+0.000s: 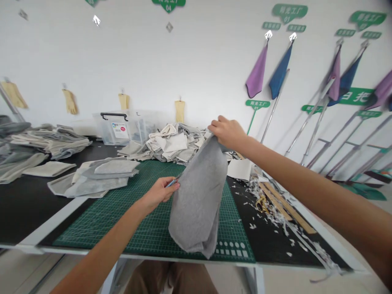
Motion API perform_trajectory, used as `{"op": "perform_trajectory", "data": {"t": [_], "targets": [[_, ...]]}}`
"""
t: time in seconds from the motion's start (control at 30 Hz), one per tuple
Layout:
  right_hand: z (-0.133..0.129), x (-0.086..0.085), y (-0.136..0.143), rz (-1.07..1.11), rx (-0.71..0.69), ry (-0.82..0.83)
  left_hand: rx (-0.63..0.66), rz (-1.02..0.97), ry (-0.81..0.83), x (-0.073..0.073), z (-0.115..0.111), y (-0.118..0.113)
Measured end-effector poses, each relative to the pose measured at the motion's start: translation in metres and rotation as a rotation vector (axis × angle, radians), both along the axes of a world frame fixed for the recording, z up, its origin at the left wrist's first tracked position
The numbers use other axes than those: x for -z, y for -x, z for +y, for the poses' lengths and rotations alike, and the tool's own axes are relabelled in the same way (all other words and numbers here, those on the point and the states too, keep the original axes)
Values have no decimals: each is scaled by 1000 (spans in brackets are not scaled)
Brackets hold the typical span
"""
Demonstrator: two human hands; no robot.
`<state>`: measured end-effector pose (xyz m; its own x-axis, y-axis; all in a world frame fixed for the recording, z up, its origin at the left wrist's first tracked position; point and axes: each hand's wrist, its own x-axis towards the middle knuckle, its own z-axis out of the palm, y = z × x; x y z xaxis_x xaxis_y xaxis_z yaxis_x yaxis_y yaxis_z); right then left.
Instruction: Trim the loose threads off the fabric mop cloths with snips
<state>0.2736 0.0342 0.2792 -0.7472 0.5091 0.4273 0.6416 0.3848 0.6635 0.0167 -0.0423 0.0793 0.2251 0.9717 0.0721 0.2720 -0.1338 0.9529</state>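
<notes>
Obs. from my spot: gray cloth (199, 196) hung betw. the hands above the green mat (113, 212), R hand (228, 131) clamped on its top end, L hand (159, 191), lower and apart, gripping a small blue tool (171, 183) at cloth's L edge.

Behind the black-topped table (266, 241) rises a plain white wall (208, 61), brightly lit, with soft shadows beside the metal poles (275, 108) slanting past the table's right end. From here I see yellow gloves (70, 102) hanging in a row just above table height. Green signs (289, 12) sit high over the table, and wall hooks (268, 35) toward its right end hold cleaning cloths (257, 73). Pale floor (284, 281) spreads beneath it.
</notes>
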Motion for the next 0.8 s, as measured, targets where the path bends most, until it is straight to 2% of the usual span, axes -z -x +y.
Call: {"op": "perform_trajectory", "data": {"t": [0.03, 0.1, 0.17, 0.27, 0.37, 0.47, 0.6, 0.7, 0.8], "targets": [[7, 9, 11, -36, -32, 36, -63, 129, -27, 15, 3, -1], [20, 31, 34, -93, -63, 141, -106, 212, -49, 39, 10, 1], [33, 56, 54, -127, -55, 280, -129, 292, -62, 55, 16, 8], [47, 88, 76, -141, -40, 405, -168, 445, -53, 62, 23, 25], [57, 105, 89, -138, -49, 427, -249, 593, -52, 54, 30, 43], [64, 107, 94, -140, -62, 441, -314, 678, -75, 36, 39, 50], [65, 95, 96, -144, -78, 448, -236, 590, -270, 17, 52, 35], [54, 86, 96, -151, -74, 458, -253, 500, -387, 14, 65, 12], [37, 79, 95, -148, -44, 487, -257, 371, -402, 20, 79, -5]]}}
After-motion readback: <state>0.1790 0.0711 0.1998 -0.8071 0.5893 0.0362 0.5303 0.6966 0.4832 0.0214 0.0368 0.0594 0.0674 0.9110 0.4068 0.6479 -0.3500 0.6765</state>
